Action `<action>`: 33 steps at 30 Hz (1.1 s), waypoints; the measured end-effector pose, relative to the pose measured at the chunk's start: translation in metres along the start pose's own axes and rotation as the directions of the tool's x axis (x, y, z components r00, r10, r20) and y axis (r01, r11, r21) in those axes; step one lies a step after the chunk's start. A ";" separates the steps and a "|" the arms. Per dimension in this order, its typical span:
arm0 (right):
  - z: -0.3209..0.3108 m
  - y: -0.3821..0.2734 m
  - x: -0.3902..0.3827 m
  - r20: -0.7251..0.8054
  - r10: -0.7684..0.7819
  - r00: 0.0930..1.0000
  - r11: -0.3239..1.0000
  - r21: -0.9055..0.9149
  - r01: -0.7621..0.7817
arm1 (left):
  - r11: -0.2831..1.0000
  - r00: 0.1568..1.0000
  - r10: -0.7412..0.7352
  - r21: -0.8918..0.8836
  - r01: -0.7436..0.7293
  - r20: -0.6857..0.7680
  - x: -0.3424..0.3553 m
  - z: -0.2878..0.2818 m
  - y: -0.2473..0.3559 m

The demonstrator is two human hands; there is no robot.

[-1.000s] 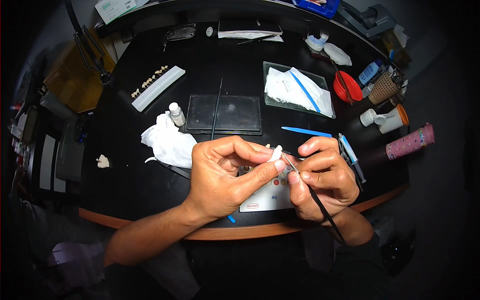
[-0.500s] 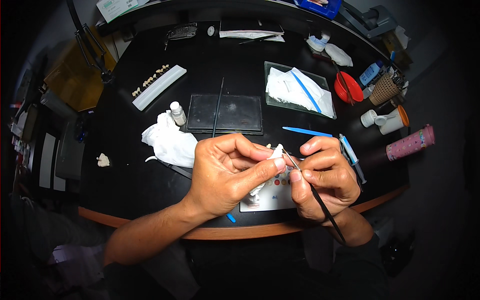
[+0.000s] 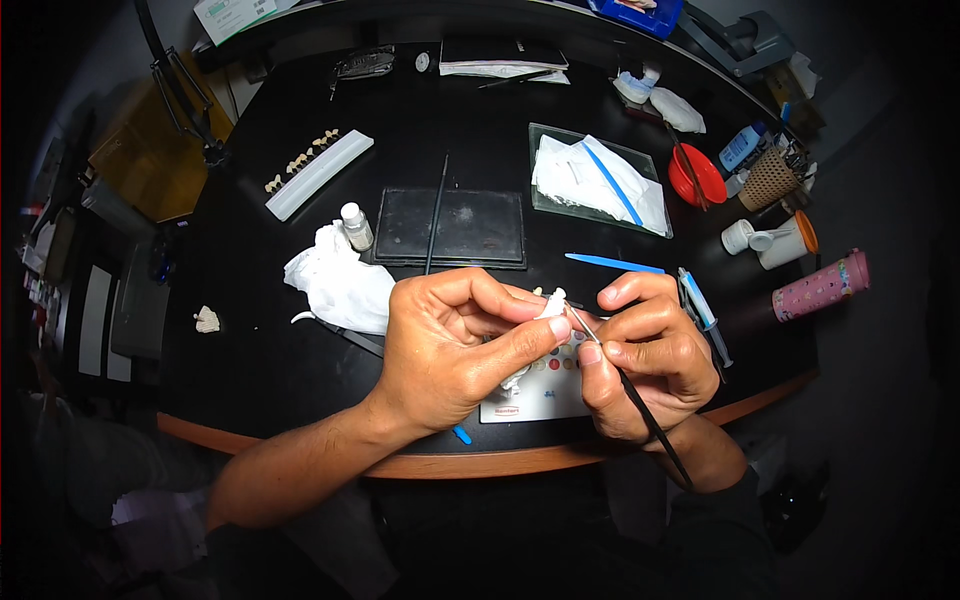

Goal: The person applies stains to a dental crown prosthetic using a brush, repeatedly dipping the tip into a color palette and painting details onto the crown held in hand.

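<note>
Two hands (image 3: 445, 345) pinch, angled toward each other.

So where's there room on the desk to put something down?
Bare desk shows between the black notebook and dark slab, though a brush pokes in; also between the white holder and the pale lump. It's crowded around the red bowl, woven basket, left hand and right hand.
</note>
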State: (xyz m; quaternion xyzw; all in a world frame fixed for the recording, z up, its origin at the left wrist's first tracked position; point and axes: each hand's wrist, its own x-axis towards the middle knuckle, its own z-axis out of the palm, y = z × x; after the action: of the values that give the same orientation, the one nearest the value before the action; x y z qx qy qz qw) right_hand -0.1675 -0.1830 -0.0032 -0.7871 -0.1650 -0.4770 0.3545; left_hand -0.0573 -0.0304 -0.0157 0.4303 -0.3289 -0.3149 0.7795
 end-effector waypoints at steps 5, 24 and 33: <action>0.003 -0.005 -0.004 -0.045 0.091 0.995 0.991 0.107 -0.086 | 0.996 0.997 0.078 0.036 -0.078 -0.005 0.002 -0.002 -0.005; -0.009 -0.005 0.001 0.037 0.125 0.991 0.981 0.144 -0.129 | 0.992 0.998 -0.037 0.116 0.043 -0.046 0.003 -0.003 0.006; -0.021 0.011 0.001 0.173 0.424 0.889 0.712 0.544 -0.445 | 0.978 0.993 -0.084 0.197 0.067 0.082 0.004 -0.007 0.009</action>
State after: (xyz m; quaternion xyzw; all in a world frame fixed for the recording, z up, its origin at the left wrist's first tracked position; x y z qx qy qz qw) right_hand -0.1742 -0.2055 -0.0005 -0.6695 -0.1164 -0.2949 0.6718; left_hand -0.0473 -0.0263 -0.0099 0.5018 -0.3763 -0.3297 0.7056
